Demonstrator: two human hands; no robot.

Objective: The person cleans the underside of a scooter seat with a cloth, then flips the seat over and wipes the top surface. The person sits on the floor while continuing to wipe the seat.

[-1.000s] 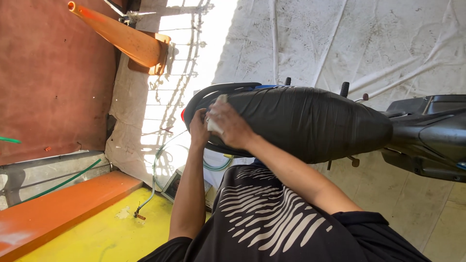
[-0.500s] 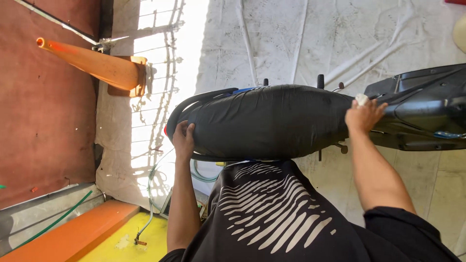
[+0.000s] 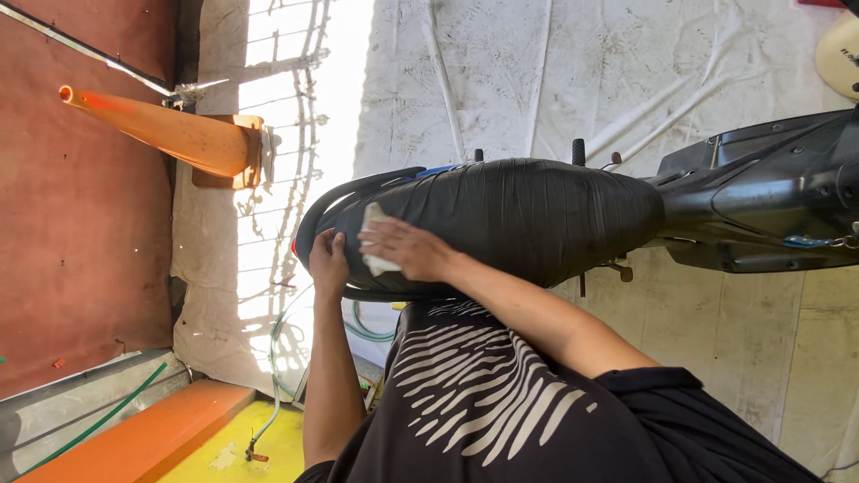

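White cloth (image 3: 376,240) under right hand (image 3: 407,250), flat on seat (image 3: 519,215)
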